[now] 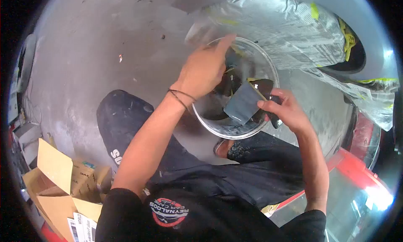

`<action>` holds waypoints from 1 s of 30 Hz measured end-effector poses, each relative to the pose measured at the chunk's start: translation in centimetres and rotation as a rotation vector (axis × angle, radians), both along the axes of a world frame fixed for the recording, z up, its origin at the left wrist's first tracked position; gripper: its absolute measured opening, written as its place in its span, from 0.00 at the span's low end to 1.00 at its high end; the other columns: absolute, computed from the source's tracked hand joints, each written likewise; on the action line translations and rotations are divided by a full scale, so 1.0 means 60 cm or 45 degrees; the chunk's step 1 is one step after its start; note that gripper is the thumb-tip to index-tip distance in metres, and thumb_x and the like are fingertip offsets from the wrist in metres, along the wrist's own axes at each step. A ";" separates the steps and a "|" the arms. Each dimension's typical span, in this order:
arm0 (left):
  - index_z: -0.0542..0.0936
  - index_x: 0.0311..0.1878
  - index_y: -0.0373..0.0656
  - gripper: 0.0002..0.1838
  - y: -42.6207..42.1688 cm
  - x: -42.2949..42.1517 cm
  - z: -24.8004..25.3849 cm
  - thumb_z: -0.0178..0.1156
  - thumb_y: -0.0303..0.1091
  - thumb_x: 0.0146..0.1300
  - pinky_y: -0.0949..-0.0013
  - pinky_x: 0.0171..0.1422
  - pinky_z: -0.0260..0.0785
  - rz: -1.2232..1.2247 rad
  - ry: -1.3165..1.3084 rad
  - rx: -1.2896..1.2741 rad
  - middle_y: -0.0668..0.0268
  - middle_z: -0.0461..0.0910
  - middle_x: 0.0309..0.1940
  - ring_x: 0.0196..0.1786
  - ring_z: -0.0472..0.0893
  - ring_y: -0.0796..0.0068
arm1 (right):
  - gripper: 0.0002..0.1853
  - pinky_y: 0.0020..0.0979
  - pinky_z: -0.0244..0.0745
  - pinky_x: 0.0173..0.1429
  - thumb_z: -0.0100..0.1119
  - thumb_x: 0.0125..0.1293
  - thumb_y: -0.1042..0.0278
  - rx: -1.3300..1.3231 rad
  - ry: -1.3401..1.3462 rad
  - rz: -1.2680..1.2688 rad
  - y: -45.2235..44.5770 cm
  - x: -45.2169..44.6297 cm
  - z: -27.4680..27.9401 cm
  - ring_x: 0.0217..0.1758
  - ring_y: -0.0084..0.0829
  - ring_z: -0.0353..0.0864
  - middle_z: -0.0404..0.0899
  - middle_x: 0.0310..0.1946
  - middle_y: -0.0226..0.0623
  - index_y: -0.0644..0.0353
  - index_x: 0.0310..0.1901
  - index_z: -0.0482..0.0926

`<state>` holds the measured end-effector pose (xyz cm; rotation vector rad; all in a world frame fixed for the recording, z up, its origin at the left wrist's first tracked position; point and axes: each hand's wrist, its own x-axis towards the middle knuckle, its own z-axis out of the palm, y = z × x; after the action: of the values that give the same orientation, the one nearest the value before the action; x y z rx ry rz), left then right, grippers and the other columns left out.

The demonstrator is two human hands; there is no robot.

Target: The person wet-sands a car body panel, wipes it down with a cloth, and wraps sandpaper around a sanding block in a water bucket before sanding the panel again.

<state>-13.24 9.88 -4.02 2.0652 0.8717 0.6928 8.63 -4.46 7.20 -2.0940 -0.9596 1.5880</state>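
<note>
A round bucket (pixel 273 65) with a pale rim stands between my legs, with dark, wet-looking pieces (pixel 231 80) inside. My left hand (pixel 203 69) is over its far left side, index finger stretched out across the rim; the other fingertips are partly hidden, and I see nothing held in them. Over the bucket's right side, my right hand (pixel 285 109) is closed with the thumb on top of a grey sheet (pixel 242 103) that looks like wet sandpaper. Dark glossy material (pixel 263 87) shows behind that sheet, and part of it sticks out around the fingers.
A car wheel area covered with taped newspaper (pixel 289 32) is close beyond the bucket. An opened cardboard box (pixel 54 179) stands at lower left. At right is a red car part (pixel 352 168). Bare concrete floor (pixel 100 40) extends at upper left.
</note>
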 end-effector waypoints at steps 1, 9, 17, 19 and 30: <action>0.76 0.73 0.52 0.28 -0.002 0.002 -0.003 0.59 0.26 0.70 0.44 0.63 0.77 -0.003 -0.084 0.014 0.50 0.86 0.54 0.56 0.84 0.41 | 0.13 0.27 0.73 0.36 0.74 0.69 0.63 0.008 0.033 -0.070 -0.009 0.003 0.003 0.29 0.20 0.81 0.86 0.34 0.29 0.63 0.48 0.87; 0.90 0.54 0.49 0.13 0.001 -0.010 0.000 0.62 0.35 0.71 0.50 0.70 0.72 -0.389 0.146 0.207 0.55 0.86 0.45 0.54 0.85 0.51 | 0.13 0.24 0.70 0.34 0.75 0.70 0.60 0.045 -0.001 -0.270 -0.030 -0.008 -0.021 0.30 0.18 0.81 0.86 0.31 0.28 0.61 0.45 0.88; 0.81 0.43 0.34 0.20 -0.031 0.016 0.016 0.71 0.45 0.68 0.51 0.45 0.69 -0.506 -0.168 -0.192 0.50 0.80 0.36 0.40 0.79 0.47 | 0.12 0.27 0.76 0.38 0.74 0.70 0.63 0.139 -0.124 0.106 -0.018 -0.025 0.001 0.32 0.20 0.83 0.86 0.32 0.29 0.64 0.45 0.88; 0.81 0.42 0.33 0.18 -0.026 0.014 0.014 0.70 0.42 0.69 0.51 0.45 0.70 -0.495 -0.171 -0.191 0.49 0.80 0.36 0.40 0.80 0.46 | 0.13 0.27 0.77 0.39 0.74 0.70 0.64 0.193 -0.101 0.070 -0.021 -0.012 -0.017 0.32 0.20 0.83 0.86 0.32 0.30 0.66 0.46 0.88; 0.86 0.46 0.35 0.13 -0.031 0.005 0.001 0.66 0.37 0.71 0.45 0.55 0.75 -0.452 0.159 -0.200 0.45 0.86 0.42 0.49 0.85 0.39 | 0.18 0.29 0.79 0.41 0.72 0.66 0.63 0.356 -0.443 -0.002 -0.010 0.028 -0.016 0.33 0.24 0.86 0.88 0.34 0.37 0.67 0.52 0.89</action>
<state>-12.95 8.03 -3.98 2.0636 0.5825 0.2975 10.30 -5.06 6.24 -2.2012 -1.2113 1.0318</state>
